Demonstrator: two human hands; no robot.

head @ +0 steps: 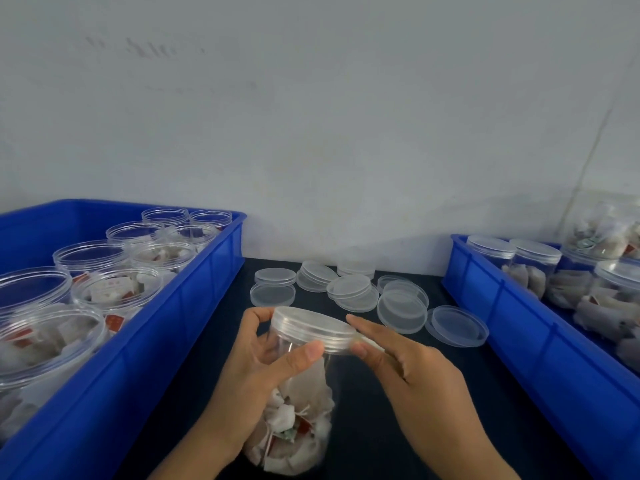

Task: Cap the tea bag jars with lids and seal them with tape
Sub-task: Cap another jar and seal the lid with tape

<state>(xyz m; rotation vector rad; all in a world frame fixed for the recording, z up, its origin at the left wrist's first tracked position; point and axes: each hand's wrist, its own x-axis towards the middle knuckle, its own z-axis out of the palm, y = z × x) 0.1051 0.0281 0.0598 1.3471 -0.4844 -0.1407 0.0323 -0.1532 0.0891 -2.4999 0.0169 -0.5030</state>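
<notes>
Head view: left hand (256, 358) grips jar (298, 403), upright, slightly tilted; right hand (405, 365) fingers straight against lid (313, 329).

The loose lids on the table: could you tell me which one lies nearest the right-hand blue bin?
The single lid lying open side up at the right end of the group; the others sit further left, mostly overlapping or stacked.

A single wide-angle view looks from the person's head forward and down onto a dark tabletop (398, 403), close enough that both forearms enter from the lower edge. It faces a pale wall (311, 116) that fills the upper half of the picture. The lens bends the edges, so the blue crate at the left (145, 341) and the blue crate at the right (540, 344) splay outward.
</notes>
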